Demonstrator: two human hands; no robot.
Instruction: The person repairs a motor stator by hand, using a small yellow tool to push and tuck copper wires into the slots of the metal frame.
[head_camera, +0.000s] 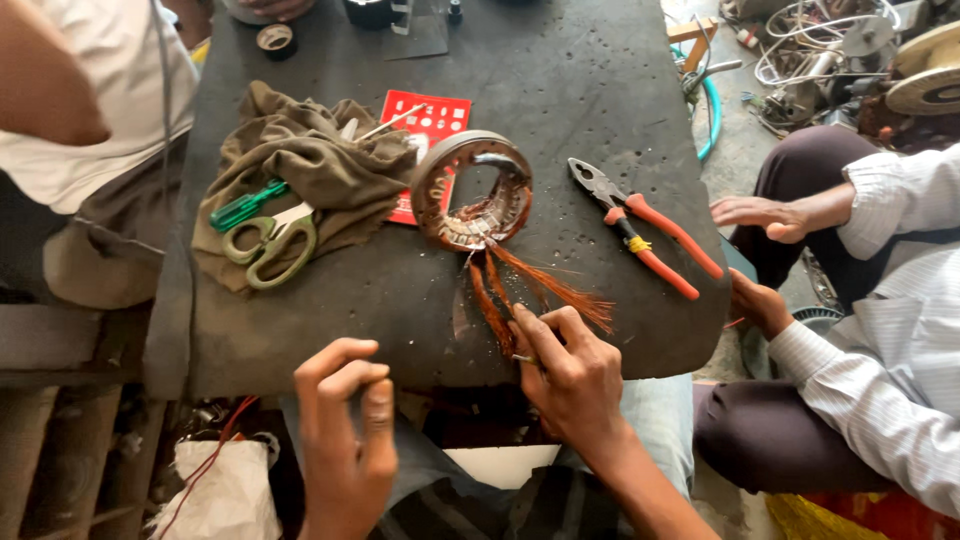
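Copper wire tails (540, 285) trail from one stator ring (472, 190) mid-tabletop (560, 80), the right hand (572, 375) pinching them, the left hand (345, 425) loosely curled, holding nothing, beside one pliers (645, 228) and one scissors (270, 248).

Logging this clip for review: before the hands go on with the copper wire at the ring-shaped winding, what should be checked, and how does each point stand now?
1. Right hand has hold of the copper wire strands: ok, fingertips pinch a strand near the table's front edge.
2. Left hand free: ok, curled and empty, off the table.
3. Ring-shaped stator steady: cannot tell, it leans tilted with nothing holding it.
4. Pliers within reach: ok, they lie just right of the stator.
5. Scissors and green screwdriver at hand: ok, on the cloth at left.
6. Co-worker's hands away from the wire: ok, beyond the table's right edge.
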